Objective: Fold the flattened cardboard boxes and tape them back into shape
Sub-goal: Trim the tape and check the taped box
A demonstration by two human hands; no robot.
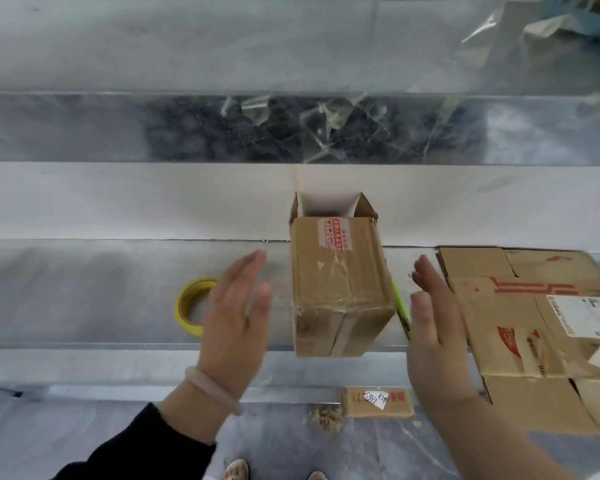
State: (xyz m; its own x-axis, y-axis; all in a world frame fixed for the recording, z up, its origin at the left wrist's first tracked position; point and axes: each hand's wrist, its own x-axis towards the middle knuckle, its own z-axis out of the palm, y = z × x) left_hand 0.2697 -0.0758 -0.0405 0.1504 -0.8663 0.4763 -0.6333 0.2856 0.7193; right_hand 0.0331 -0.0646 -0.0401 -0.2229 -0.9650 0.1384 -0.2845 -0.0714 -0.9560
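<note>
Box, hands flanking, seemingly apart

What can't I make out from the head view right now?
All in the head view:
- Tape roll: right part hidden behind the left hand.
- Green tool: mostly hidden by the box; type unclear.
- Flattened cardboard: cut off by the right edge.
- Box's red label: print too small to read.

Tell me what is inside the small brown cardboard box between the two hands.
The small brown cardboard box is open at its far end, flaps raised, showing only a shadowed strip. Its top wall and taped near end hide the rest, so contents cannot be told.
</note>
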